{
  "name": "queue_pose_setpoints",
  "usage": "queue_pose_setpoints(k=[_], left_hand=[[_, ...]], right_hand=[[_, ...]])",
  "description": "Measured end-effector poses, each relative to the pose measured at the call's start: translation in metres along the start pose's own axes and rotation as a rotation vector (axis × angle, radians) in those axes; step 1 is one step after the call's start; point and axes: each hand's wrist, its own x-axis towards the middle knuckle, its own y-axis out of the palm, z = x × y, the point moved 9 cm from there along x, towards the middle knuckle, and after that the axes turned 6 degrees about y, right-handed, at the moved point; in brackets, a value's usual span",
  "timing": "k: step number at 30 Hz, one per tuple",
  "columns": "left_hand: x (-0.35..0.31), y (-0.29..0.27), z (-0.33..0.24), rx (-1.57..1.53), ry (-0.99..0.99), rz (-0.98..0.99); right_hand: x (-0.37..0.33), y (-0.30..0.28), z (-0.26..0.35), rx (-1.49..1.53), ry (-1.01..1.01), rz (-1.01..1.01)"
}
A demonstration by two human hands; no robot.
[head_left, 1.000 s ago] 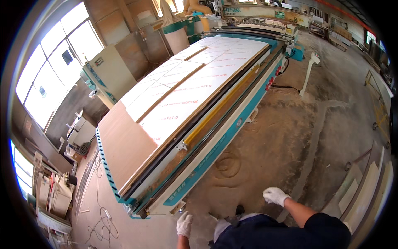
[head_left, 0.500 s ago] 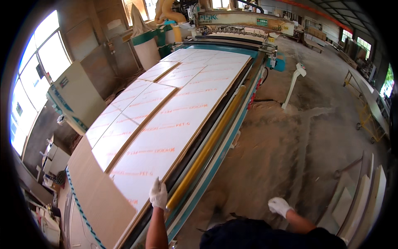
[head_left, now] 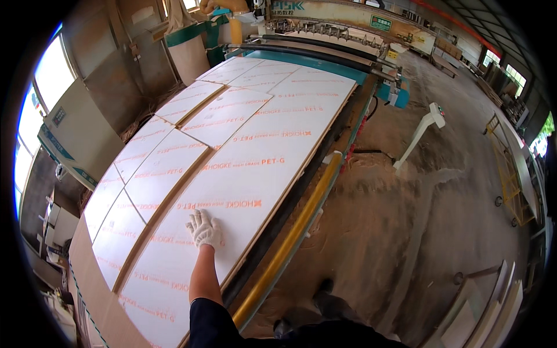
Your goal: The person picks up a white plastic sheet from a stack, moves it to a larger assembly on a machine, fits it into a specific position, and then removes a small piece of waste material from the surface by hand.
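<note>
My left hand [head_left: 204, 228], in a white knit glove, lies flat with fingers spread on a long white film-covered panel [head_left: 255, 168]. That panel rests on the bed of a big cutting machine [head_left: 316, 206] alongside several smaller cut white panels [head_left: 162, 168]. Orange print covers the panels. Brown board shows in the cut gaps between them. My right hand is out of the picture.
A yellow rail [head_left: 290, 243] and teal frame run along the table's right edge. The machine's gantry [head_left: 325, 26] stands at the far end. Sawdust covers the concrete floor [head_left: 418, 220]. A white stand [head_left: 420, 130] is on the right, and a pale cabinet [head_left: 81, 139] on the left.
I have stepped closer to the table. My left hand has moved from the panel's edge further onto its surface and lies flat. My right hand has dropped out of view.
</note>
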Motion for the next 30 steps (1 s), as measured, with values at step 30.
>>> queue_pose_setpoints(k=[30], left_hand=[[0.191, -0.011, -0.095, -0.128, -0.052, -0.278]], right_hand=[[-0.005, 0.24, 0.67, -1.036, -0.858, 0.173]])
